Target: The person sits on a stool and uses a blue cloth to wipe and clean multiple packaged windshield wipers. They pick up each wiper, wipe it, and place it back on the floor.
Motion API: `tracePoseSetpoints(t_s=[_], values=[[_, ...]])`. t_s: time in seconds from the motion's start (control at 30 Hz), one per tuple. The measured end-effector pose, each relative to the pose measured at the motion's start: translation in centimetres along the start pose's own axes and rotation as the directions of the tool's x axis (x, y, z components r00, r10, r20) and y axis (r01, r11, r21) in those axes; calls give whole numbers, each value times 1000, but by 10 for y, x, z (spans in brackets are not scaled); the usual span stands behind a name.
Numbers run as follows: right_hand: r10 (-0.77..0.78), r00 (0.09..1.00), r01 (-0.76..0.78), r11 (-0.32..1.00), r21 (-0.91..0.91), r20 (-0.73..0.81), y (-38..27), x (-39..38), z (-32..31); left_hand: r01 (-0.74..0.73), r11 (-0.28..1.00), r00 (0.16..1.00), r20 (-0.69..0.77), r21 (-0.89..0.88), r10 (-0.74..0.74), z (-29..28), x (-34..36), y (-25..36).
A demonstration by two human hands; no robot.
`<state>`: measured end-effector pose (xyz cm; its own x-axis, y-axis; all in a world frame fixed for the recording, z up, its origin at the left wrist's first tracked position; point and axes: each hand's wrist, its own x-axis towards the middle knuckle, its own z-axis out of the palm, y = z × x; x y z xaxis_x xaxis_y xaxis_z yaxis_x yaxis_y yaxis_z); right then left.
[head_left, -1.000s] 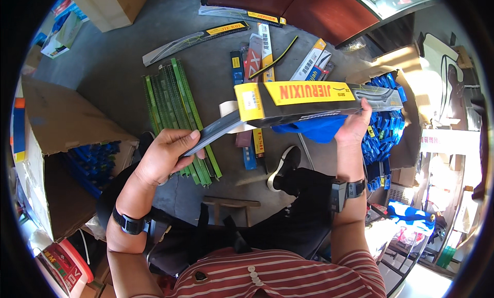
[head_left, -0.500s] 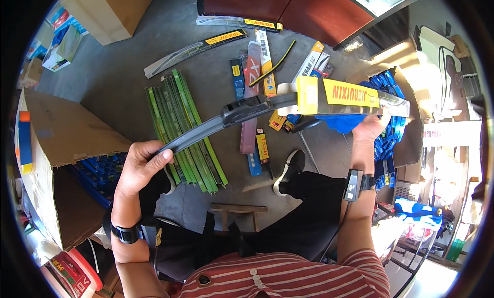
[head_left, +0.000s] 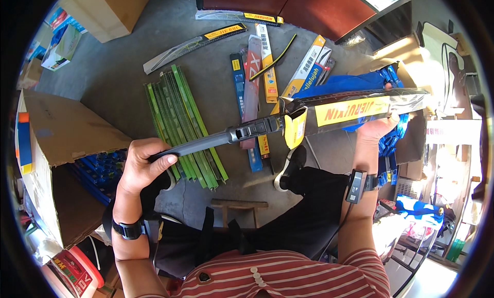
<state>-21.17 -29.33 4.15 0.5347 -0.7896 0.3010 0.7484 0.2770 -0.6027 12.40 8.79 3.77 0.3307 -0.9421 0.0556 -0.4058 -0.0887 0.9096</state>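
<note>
My left hand point(head_left: 144, 166) pinches one end of a black windshield wiper blade point(head_left: 203, 145) between thumb and fingers. The blade's far end is inside a long black and yellow carton point(head_left: 355, 110), and its connector sits right at the carton's mouth. A yellow end flap point(head_left: 295, 131) folds down there. My right hand point(head_left: 380, 127) grips the carton near its other end, thumb below and a fingertip showing over the upper edge. Beneath both, a bundle of green wiper sleeves point(head_left: 188, 125) lies on the floor.
Wiper packs, including a pink one point(head_left: 251, 61), and a thin black-yellow strip point(head_left: 278, 59) lie ahead. Open cardboard boxes with blue packages stand left point(head_left: 72, 128) and right point(head_left: 411, 66). A red cabinet point(head_left: 324, 12) is at the back, a wooden stool point(head_left: 239, 203) below me.
The wiper blade sits deeper in the carton, its connector now at the mouth. The carton has tilted and rolled in my right hand; my left hand has hardly moved.
</note>
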Motion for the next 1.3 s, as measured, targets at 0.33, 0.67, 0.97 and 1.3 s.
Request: tracePoseSetpoints(t_s=[0.33, 0.67, 0.97, 1.3], values=[[-35, 990, 18, 993, 120, 135, 0, 2, -1, -53, 997, 999, 10, 60, 52, 5, 3, 1], [-88, 976, 72, 994, 84, 197, -3, 3, -2, -39, 999, 998, 58, 22, 37, 11, 4, -2], [-46, 983, 12, 982, 186, 179, 4, 1, 6, 222, 957, 964, 187, -184, -188, 18, 4, -2], [-3, 967, -42, 984, 170, 256, 4, 2, 2, 237, 950, 960, 198, -202, -198, 24, 4, -5]])
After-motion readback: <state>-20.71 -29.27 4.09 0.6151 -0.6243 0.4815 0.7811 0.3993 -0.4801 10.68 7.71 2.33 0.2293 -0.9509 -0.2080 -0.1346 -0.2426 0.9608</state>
